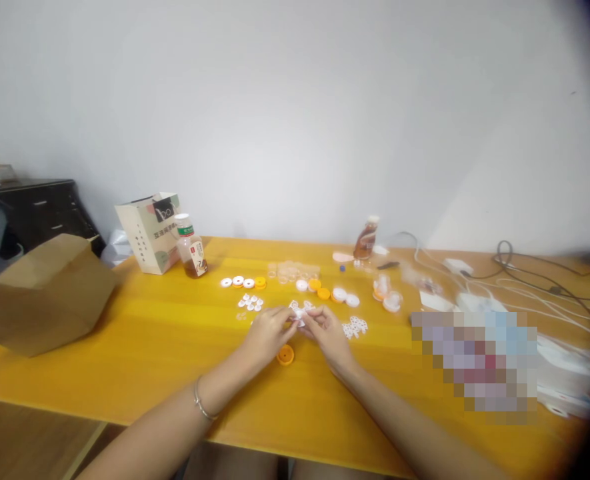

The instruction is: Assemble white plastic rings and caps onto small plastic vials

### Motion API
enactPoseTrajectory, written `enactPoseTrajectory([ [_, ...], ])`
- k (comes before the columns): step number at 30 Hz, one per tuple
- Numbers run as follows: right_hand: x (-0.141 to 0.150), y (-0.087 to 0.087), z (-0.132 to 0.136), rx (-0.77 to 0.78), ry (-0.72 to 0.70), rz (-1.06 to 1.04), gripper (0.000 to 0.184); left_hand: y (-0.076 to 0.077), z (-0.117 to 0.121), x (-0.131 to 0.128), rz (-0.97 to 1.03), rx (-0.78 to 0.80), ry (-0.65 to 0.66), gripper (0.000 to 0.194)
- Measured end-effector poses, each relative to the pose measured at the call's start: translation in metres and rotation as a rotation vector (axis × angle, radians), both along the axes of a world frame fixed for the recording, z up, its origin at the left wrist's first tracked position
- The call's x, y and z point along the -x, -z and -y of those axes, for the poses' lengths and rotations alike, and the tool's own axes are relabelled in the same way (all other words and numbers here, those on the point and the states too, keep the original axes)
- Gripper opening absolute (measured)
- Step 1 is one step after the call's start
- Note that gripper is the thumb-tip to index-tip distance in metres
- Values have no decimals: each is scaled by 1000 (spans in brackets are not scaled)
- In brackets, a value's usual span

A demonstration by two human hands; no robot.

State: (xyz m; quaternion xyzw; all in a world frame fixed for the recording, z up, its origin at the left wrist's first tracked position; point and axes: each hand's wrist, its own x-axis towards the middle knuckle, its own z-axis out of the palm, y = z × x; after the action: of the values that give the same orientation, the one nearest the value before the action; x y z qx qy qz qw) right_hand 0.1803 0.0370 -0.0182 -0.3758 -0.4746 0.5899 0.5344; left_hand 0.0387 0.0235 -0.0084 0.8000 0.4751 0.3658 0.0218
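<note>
My left hand (pixel 273 328) and my right hand (pixel 327 328) meet above the middle of the table, their fingers pinched on a small white plastic part (pixel 299 316). Its exact shape is partly hidden by the fingertips. Just below them lies an orange round cap (pixel 285 355) with a hole in its centre. To the left sits a cluster of small white round pieces (pixel 251 303). Right of my right hand is a pile of flat white cut-out pieces (pixel 355 327). Behind the hands, white and orange discs (pixel 319 291) stand in a row.
More white and orange discs (pixel 243 282) lie at back left, near clear rings (pixel 295 271). A labelled bottle (pixel 192 247) and paper bag (pixel 149 233) stand behind; a brown bottle (pixel 366 238) is at back right. Cables (pixel 539 287) tangle at right; a brown sack (pixel 45 293) overhangs the left edge.
</note>
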Motion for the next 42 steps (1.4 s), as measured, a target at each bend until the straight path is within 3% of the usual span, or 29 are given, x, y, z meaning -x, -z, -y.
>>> enactPoseTrajectory([
  [14,-3,1,-2,-22,-66,-3,28,-4,-4,0,310,208,-2,10],
  [18,-4,1,-4,-75,-138,61,39,1,-9,4,392,252,-16,8],
  [23,-7,2,-9,-91,-102,131,39,0,-12,7,442,337,17,15],
  [26,-11,1,-13,-85,-67,150,39,-9,-5,14,352,319,-4,22],
  [31,-16,-1,-16,-62,-10,183,39,-18,14,24,-102,380,264,41],
  [34,-17,-2,-17,-54,1,205,39,-17,17,25,-221,388,333,31],
  [37,-18,-4,-16,-57,-2,211,38,-19,12,26,-85,481,412,22],
  [42,-18,-11,-12,-80,-36,228,36,-23,-3,31,422,662,402,30],
])
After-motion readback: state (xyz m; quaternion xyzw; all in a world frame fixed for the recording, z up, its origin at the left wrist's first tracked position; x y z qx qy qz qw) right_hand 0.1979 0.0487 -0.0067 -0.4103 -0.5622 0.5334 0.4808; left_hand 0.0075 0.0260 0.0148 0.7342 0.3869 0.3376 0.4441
